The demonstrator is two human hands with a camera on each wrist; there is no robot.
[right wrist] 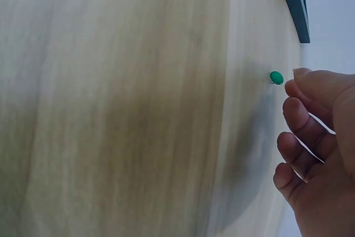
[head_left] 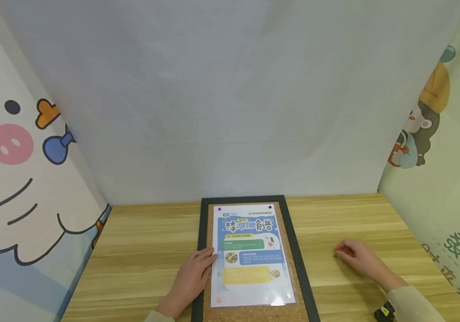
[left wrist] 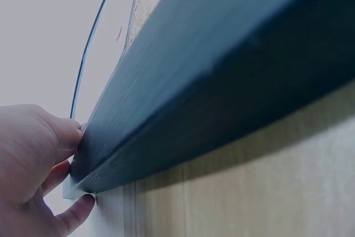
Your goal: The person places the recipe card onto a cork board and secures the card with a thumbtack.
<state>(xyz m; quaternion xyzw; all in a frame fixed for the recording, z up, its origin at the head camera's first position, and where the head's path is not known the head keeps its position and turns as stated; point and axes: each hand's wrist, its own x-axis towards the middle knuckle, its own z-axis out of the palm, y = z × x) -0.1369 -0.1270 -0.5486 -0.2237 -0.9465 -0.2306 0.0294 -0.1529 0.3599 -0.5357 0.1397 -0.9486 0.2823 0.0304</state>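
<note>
A cork board [head_left: 294, 268] with a black frame lies on the table. On it is a printed poster [head_left: 254, 268] with a glossy surface, a purple pushpin [head_left: 219, 209] and a dark blue pushpin [head_left: 270, 207] at its top corners. My left hand [head_left: 191, 275] rests on the frame's left side, its fingertips at the poster's edge. In the left wrist view, one lower fingertip [left wrist: 83, 208] sits beside the frame. To the right of the board, my right hand [head_left: 360, 259] is low over the table, fingers loosely bent. A green thumbtack [right wrist: 276, 77] lies just beyond its thumb and forefinger tips.
The wood-grain table [head_left: 141, 250] extends on both sides of the board. A pale curtain [head_left: 234, 112] hangs behind it, with printed cartoon panels at left and right. A small black device [head_left: 385, 312] is at the right sleeve.
</note>
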